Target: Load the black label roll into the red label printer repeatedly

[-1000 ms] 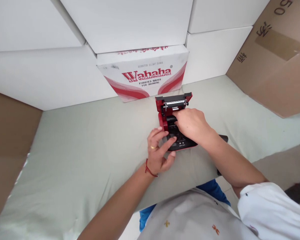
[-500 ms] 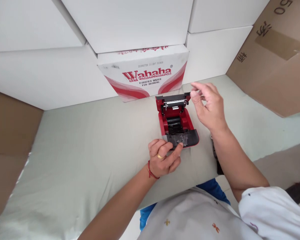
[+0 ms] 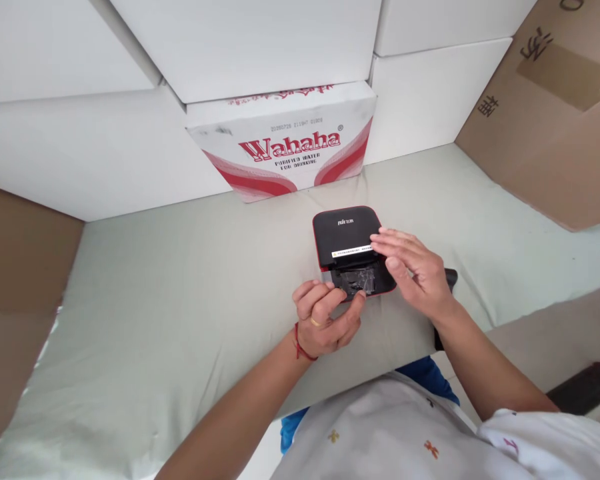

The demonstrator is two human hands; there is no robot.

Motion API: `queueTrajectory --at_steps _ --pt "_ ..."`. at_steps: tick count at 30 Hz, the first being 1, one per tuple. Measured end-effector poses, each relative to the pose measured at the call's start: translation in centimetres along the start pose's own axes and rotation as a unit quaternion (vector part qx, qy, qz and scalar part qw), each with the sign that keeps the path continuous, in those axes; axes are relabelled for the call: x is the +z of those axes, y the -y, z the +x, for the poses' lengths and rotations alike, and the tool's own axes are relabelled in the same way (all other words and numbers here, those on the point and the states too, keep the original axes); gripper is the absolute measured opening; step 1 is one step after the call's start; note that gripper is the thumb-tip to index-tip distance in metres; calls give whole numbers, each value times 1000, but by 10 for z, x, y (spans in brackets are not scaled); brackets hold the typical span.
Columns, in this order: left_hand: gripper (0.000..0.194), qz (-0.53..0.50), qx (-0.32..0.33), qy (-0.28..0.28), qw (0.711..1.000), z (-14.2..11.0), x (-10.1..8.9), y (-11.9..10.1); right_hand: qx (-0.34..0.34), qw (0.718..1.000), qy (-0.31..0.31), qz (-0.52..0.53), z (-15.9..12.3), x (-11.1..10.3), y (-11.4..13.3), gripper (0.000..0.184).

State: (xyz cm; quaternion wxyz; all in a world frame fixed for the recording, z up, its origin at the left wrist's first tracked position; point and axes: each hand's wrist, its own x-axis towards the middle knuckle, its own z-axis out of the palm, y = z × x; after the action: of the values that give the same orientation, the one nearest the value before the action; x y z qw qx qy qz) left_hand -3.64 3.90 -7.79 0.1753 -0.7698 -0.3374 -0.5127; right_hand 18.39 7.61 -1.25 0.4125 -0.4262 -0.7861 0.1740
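Note:
A small black and red thermal printer (image 3: 343,233) lies on the covered table, its black lid folded down over the body. A white warning strip (image 3: 351,251) runs along the lid's near edge. Crinkled clear film (image 3: 357,280) covers part of the front panel. My left hand (image 3: 325,319), with a ring and a red cord bracelet, has its curled fingers on the printer's near left edge, the index fingertip by the film. My right hand (image 3: 415,267) is open, its stretched fingertips resting on the lid's right edge.
A Wahaha water carton (image 3: 290,147) stands behind the printer against stacked white boxes (image 3: 260,47). Brown cardboard boxes flank the table at the right (image 3: 545,133) and left (image 3: 25,267). A black object (image 3: 450,279) lies partly hidden behind my right wrist.
My right hand came out of the printer's inside, rose to its raised lid, and the lid is now down. My left hand moved slightly right along the front edge.

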Motion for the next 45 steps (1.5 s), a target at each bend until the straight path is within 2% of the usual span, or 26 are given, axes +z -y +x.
queueTrajectory --at_steps 4,8,11,14,16,19,22,27,30,34,36,39,41,43,45 --pt "31 -7 -18 -1 1000 0 2 -2 3 999 24 -24 -10 4 5 33" --pt "32 -14 -10 6 1000 -1 4 0 35 993 41 -102 -8 6 20 30" --pt "34 -44 -17 5 999 -4 4 7 41 986 52 -152 -6 9 30 36" --pt "45 -109 -70 -9 992 -9 4 19 42 981 71 -176 -7 11 35 43" --pt "53 -148 -122 6 981 -12 3 27 43 980 82 -178 -9 11 35 44" --pt "53 -201 -181 37 962 -13 3 35 39 982 81 -169 -10 11 33 43" --pt "49 -227 -210 37 950 -11 3 38 42 983 79 -163 -11 11 32 42" --pt "41 -213 -239 48 946 -7 0 39 46 982 83 -164 -12 12 31 42" --pt "38 -230 -253 62 938 -7 0 41 28 985 66 -157 -16 13 30 40" --pt "41 -308 -296 31 904 -8 6 43 -25 993 37 -105 -26 18 29 28" --pt "53 -331 -337 13 881 -10 10 45 -43 995 34 -84 -32 20 30 27" --pt "85 -383 -414 56 824 -13 14 50 -51 996 27 -73 -42 21 29 30" --pt "98 -422 -444 94 785 -16 15 53 -51 996 23 -71 -48 21 29 33" --pt "103 -443 -452 107 767 -18 16 55 -53 996 19 -74 -52 21 28 34" --pt "104 -453 -449 110 762 -18 15 57 -59 995 17 -73 -53 21 28 34"
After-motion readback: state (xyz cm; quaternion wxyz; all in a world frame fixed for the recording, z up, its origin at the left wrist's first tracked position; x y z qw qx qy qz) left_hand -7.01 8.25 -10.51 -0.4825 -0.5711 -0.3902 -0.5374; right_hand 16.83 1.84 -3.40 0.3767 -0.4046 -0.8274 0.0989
